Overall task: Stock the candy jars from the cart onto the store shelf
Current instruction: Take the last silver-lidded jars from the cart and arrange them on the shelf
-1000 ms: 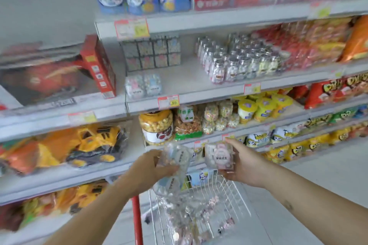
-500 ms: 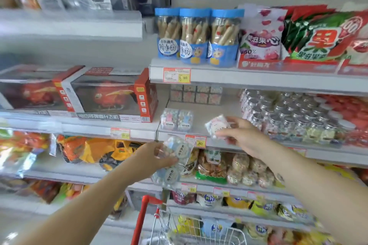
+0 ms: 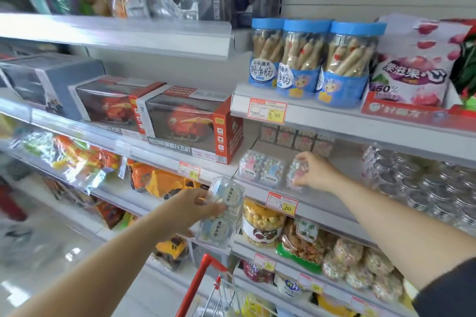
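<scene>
Right hand [image 3: 315, 174]: fingers curled round one candy jar [image 3: 296, 175] on the shelf [image 3: 316, 207], beside two more jars [image 3: 261, 168].
Left hand [image 3: 189, 207]: grips a jar pack [image 3: 222, 211] in the air.
Pack direction: long side up-down, leaning a little, round labels facing us.

Bare shelf [image 3: 347, 159] shows between the two candy jars [image 3: 260, 170] at left and the packed silver-lidded jars [image 3: 422, 185] at right. Back there, small boxes [image 3: 296, 136] wall it off; the upper shelf [image 3: 360, 119] caps headroom.

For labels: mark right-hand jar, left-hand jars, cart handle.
Right-hand candy jar [image 3: 293, 172]: head view, clear front wall.
Left-hand candy jars [image 3: 233, 197]: head view, upper round label.
Cart handle [image 3: 195, 288]: head view, red bar middle.
</scene>
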{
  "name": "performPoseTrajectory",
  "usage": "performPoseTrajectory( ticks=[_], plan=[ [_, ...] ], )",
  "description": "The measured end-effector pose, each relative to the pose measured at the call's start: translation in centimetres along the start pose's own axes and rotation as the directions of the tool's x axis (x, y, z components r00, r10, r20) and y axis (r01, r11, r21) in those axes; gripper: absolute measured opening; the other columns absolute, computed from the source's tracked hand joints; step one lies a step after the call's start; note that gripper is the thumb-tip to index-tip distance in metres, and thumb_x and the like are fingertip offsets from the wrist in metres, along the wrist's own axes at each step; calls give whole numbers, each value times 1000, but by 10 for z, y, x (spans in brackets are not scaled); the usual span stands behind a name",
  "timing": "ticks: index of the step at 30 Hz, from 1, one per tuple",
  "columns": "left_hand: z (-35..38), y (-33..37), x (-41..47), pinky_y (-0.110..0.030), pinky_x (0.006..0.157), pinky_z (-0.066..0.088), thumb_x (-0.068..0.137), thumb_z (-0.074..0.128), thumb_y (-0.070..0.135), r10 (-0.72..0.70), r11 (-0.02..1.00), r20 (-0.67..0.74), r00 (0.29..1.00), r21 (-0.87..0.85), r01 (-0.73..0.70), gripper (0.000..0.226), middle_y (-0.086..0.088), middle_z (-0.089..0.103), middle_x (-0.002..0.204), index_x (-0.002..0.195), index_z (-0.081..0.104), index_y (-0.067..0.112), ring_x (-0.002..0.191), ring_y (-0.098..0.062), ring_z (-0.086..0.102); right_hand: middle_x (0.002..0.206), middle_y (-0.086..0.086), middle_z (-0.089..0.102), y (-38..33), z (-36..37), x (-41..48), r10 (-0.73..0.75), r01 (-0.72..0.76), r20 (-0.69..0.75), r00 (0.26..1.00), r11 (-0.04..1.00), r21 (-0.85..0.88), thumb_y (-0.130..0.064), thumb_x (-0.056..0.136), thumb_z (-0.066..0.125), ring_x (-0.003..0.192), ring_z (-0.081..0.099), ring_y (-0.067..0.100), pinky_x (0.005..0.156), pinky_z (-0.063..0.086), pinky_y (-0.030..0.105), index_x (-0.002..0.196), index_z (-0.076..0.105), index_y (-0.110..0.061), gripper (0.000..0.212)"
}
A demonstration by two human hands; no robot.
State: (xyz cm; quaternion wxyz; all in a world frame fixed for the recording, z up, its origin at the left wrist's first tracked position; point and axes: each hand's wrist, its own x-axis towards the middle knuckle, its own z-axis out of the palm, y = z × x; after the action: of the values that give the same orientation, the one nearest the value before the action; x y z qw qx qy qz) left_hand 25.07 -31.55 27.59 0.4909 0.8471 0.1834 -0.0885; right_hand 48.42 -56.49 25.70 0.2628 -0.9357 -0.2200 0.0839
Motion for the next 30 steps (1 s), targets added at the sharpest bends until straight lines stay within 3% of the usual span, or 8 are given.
performPoseTrajectory(
  ticks=[3,8,13,18,20,23,25,30],
  plan=[
    [-6,-4,2,-35,72,62,68,70,67,-6,1000,-6,1000,-4,6,67,11,71,107,118,61,25,103,-8,65,144,2,50,0,8,5,-38,39,55,998,999,-12,-15,74,82,111,57,13,96,40,21,141,45,-14,76],
    [-4,-7,4,-32,68,61,64,69,68,2,999,26,1000,-36,-1,75,10,72,108,122,57,23,104,-8,66,148,4,47,7,6,9,-70,70,75,995,997,14,-17,74,82,132,47,16,108,37,26,145,40,-15,82],
    [-4,-7,12,-49,80,60,66,71,73,62,997,101,993,43,-67,59,2,75,96,102,64,27,97,-26,71,153,4,41,4,-2,-4,-47,49,120,992,999,-17,-24,79,80,136,45,19,111,36,30,150,31,-20,86],
    [-12,11,21,-45,82,59,73,72,65,97,983,158,983,141,-120,49,1,73,100,102,66,26,88,-22,69,148,-5,48,-32,-26,-42,-154,161,-79,985,983,84,-35,86,73,135,45,14,112,35,31,143,45,-29,65],
    [-13,19,25,-45,81,60,67,73,72,93,970,229,969,198,-140,58,5,72,103,105,66,29,93,-24,71,138,-8,56,-54,-24,-68,-226,200,95,970,955,220,-35,84,77,123,55,7,109,42,30,139,49,-28,62],
    [-6,33,28,-33,76,60,69,72,71,87,932,332,939,306,-195,62,13,67,106,116,63,31,94,-13,68,144,-16,45,-76,-4,-99,-217,112,422,880,959,260,-49,77,78,126,50,3,107,41,25,148,36,-37,84],
    [2,44,24,-24,69,55,80,72,59,86,909,389,917,347,-232,50,15,64,100,119,61,29,89,-9,65,145,-18,42,-74,7,-104,-197,107,441,876,970,220,-52,75,79,126,49,2,107,41,26,151,32,-38,90],
    [7,49,25,-30,80,55,78,70,64,87,906,432,898,340,-252,54,12,67,116,123,59,36,102,-11,65,129,-10,57,-51,9,-109,-108,-41,422,900,944,329,-54,62,87,113,61,6,103,49,34,145,45,-31,95]
  ],
)
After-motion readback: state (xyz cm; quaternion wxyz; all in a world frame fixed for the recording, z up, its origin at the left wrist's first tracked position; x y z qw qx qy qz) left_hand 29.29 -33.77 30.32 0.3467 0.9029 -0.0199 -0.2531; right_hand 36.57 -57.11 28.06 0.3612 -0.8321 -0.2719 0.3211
